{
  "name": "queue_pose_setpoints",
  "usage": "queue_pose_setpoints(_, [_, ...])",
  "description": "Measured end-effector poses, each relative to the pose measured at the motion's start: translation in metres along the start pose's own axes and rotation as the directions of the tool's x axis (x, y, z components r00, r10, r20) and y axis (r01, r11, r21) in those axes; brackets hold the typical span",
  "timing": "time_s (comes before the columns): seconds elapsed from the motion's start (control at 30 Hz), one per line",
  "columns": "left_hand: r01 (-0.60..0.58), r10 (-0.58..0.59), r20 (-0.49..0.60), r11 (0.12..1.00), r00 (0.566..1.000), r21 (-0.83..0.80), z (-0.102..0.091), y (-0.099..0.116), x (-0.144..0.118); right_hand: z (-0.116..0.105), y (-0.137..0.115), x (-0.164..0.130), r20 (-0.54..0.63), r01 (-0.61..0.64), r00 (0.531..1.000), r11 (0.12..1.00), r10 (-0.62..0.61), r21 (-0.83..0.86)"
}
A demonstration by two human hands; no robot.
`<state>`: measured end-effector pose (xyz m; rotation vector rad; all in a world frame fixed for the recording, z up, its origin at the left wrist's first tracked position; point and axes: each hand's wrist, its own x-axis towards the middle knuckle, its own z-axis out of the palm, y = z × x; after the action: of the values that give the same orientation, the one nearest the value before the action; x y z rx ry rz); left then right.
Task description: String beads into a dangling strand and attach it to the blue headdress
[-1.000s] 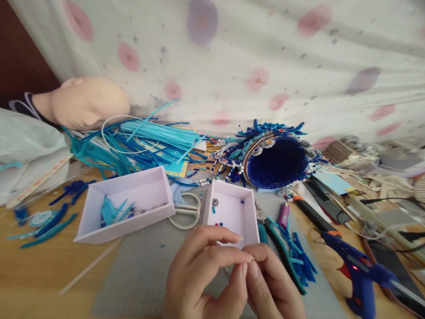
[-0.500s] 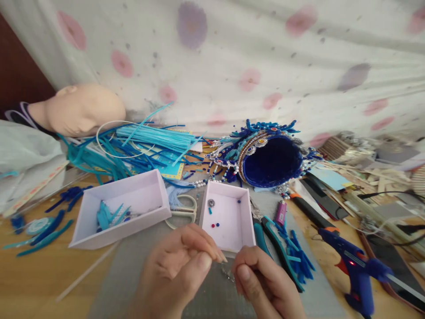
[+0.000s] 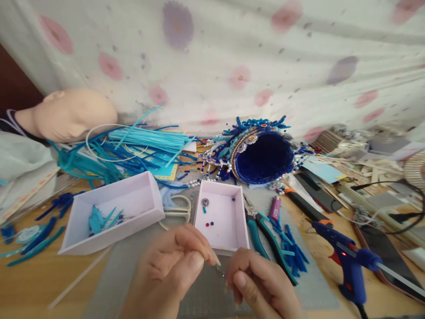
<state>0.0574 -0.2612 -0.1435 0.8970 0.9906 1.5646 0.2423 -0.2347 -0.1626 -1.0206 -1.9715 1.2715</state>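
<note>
On the head feed I noted a small silvery strand (image 3: 220, 271) showing between the hands, over the grey mat (image 3: 116, 274); held or lying there, I could not tell. Left hand (image 3: 174, 270) and right hand (image 3: 260, 281) stood apart, thumbs drawn to curled fingers, any grip unclear. I judged the strand light, limp, easily dropped; best pinched at one end. The small white box (image 3: 227, 230) bounded the space ahead, pliers (image 3: 255, 235) the right; room lay leftward.
</note>
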Motion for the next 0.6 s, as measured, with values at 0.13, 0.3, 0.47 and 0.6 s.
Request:
queue_pose_setpoints(0.13, [-0.083, 0.086, -0.031, 0.993, 0.996, 0.083, 0.001, -0.001, -0.001, -0.007, 0.001, -0.003, -0.002, -0.048, 0.999, 0.999, 0.048, 0.012])
queue_pose_setpoints(0.3, [-0.129, 0.172, -0.174, 0.964, 0.97, 0.234, 0.002, -0.007, -0.003, -0.003, -0.005, -0.003, -0.092, -0.194, 0.966, 0.913, 0.241, 0.359])
queue_pose_setpoints(0.47, [-0.111, 0.179, -0.199, 0.944, 0.963, 0.312, 0.011, -0.009, -0.004, 0.005, -0.005, -0.001, -0.182, -0.196, 0.92, 0.81, 0.347, 0.553])
queue_pose_setpoints(0.6, [-0.21, 0.262, -0.11, 0.914, 0.959, 0.346, 0.026, -0.009, -0.005, 0.002, 0.002, -0.004, -0.057, -0.212, 0.961, 0.855, 0.27, 0.473])
